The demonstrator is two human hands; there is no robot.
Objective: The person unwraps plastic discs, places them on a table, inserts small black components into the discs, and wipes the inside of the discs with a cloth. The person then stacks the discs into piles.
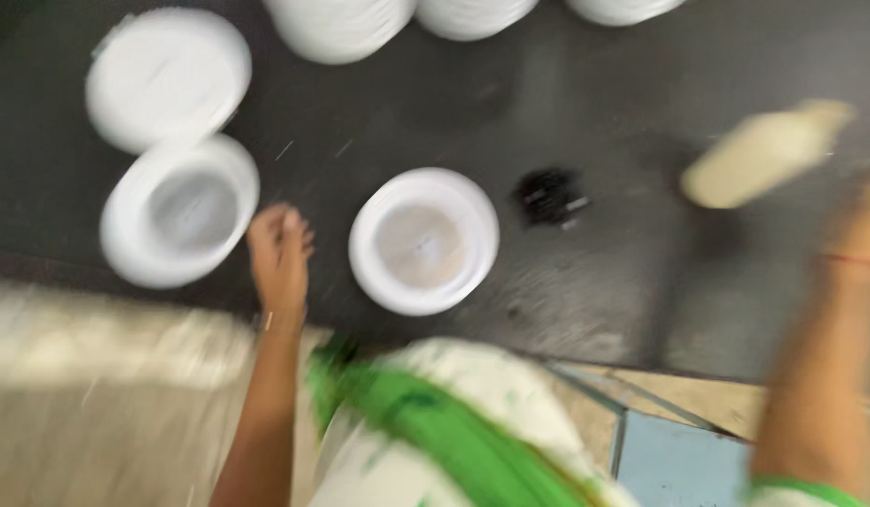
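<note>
The picture is blurred by motion; fine detail is lost. The left hand point(280, 253) hangs over the dark counter point(604, 103), fingers held loosely together and pointing away from the body, empty and touching nothing that can be made out; it sits between 2 white bowls. The bowl on its left point(179, 211) is close beside it, with a greyish inside; the bowl on its right point(423, 240) stands just beside it too, round, white-rimmed, with a pale beige inside. The right hand point(867, 225) is at the far right edge, mostly cut off by the frame; a cream-coloured bottle point(763, 155) lies tilted just beside it, neck pointing up and right; whether the fingers wrap the bottle or how far they are open cannot be told. A small black object point(549, 196) rests on the counter between the right-hand bowl and the bottle. A white lid or plate point(167, 77) lies behind the left bowl; more white bowls point(341, 28) line the far edge.
</note>
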